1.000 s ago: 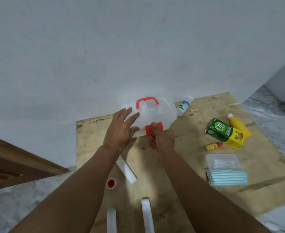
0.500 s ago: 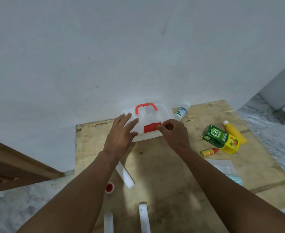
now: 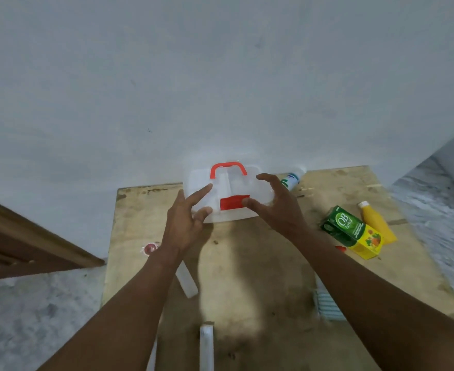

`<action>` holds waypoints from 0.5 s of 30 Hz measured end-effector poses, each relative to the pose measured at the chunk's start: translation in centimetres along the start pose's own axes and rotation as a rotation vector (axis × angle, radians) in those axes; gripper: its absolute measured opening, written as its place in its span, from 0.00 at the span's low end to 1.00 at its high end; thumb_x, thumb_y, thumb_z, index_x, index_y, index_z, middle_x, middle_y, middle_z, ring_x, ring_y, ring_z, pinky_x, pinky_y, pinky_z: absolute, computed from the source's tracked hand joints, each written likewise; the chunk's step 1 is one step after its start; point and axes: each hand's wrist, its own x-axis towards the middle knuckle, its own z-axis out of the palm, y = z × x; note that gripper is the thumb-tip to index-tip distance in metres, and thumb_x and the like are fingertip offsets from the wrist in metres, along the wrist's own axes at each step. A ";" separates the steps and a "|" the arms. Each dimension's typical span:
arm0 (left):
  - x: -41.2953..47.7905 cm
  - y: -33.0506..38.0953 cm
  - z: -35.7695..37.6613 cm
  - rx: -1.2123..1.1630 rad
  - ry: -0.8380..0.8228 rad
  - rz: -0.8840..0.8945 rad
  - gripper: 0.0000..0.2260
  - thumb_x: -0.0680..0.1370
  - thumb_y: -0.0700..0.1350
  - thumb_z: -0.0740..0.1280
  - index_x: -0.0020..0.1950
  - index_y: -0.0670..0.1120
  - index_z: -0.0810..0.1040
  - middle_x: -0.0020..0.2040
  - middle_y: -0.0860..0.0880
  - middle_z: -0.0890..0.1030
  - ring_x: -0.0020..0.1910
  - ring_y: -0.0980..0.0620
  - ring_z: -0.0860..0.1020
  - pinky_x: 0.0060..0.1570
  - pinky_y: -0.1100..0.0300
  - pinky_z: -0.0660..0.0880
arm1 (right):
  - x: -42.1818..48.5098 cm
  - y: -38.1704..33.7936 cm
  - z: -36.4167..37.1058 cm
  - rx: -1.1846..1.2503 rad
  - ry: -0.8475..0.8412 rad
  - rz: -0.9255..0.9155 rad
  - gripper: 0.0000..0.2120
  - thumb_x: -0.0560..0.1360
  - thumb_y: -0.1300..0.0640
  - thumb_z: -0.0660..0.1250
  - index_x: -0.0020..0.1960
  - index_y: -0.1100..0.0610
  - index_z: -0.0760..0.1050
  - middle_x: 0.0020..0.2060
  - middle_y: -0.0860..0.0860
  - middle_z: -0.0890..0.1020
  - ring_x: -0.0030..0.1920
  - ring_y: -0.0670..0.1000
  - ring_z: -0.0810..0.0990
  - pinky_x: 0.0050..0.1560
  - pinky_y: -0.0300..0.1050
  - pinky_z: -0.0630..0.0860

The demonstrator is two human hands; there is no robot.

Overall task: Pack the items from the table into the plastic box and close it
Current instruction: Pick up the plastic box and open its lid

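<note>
Head view: plastic box at frame centre, long axis left-right, red latch facing the person; left hand touches its left end straight-fingered, right hand arches spread over the lid, thumb nearest the latch, grip unclear.

I can read only one label from here: white letters "OB" with smaller "herbal" beside them, on the dark green face of the green and yellow cardboard carton. The white plastic bottle with a green label near the wall carries print too blurred for me to read
</note>
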 end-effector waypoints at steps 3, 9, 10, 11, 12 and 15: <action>-0.5 0.9 0.5 -0.078 0.072 -0.034 0.21 0.78 0.39 0.68 0.67 0.59 0.76 0.66 0.49 0.76 0.60 0.57 0.72 0.57 0.67 0.69 | 0.0 0.5 0.3 0.023 0.021 -0.009 0.29 0.71 0.41 0.74 0.68 0.49 0.70 0.63 0.48 0.77 0.54 0.46 0.72 0.57 0.50 0.76; -2.8 1.3 1.2 -0.073 0.060 -0.076 0.20 0.78 0.41 0.69 0.69 0.54 0.76 0.68 0.50 0.76 0.66 0.50 0.73 0.65 0.57 0.71 | -2.1 2.0 0.0 -0.014 -0.020 -0.108 0.22 0.71 0.36 0.67 0.59 0.45 0.71 0.60 0.50 0.76 0.56 0.51 0.74 0.50 0.45 0.74; -3.1 1.3 1.3 -0.068 0.070 -0.074 0.21 0.78 0.41 0.69 0.70 0.54 0.74 0.69 0.50 0.76 0.66 0.49 0.73 0.66 0.54 0.72 | -2.4 2.1 0.0 0.007 -0.042 -0.114 0.19 0.71 0.36 0.66 0.57 0.45 0.71 0.59 0.51 0.75 0.57 0.51 0.73 0.50 0.43 0.72; -3.3 1.2 1.3 -0.071 0.076 -0.080 0.23 0.78 0.41 0.69 0.72 0.55 0.72 0.69 0.50 0.75 0.66 0.50 0.73 0.65 0.53 0.72 | -2.6 2.1 0.0 0.034 -0.062 -0.112 0.17 0.71 0.36 0.65 0.54 0.44 0.72 0.58 0.52 0.74 0.57 0.51 0.71 0.50 0.41 0.70; -3.4 1.2 1.3 -0.087 0.078 -0.100 0.27 0.77 0.41 0.70 0.74 0.55 0.69 0.70 0.52 0.74 0.66 0.51 0.72 0.64 0.55 0.73 | -2.7 2.0 0.1 0.058 -0.074 -0.108 0.14 0.71 0.36 0.64 0.51 0.42 0.72 0.57 0.53 0.74 0.58 0.50 0.70 0.49 0.39 0.68; -3.7 1.5 1.4 -0.171 0.088 -0.205 0.36 0.75 0.41 0.73 0.78 0.53 0.60 0.66 0.58 0.72 0.62 0.54 0.72 0.56 0.61 0.73 | -2.6 1.7 0.0 0.078 -0.110 -0.081 0.07 0.71 0.39 0.65 0.44 0.39 0.70 0.57 0.52 0.74 0.59 0.46 0.64 0.53 0.41 0.66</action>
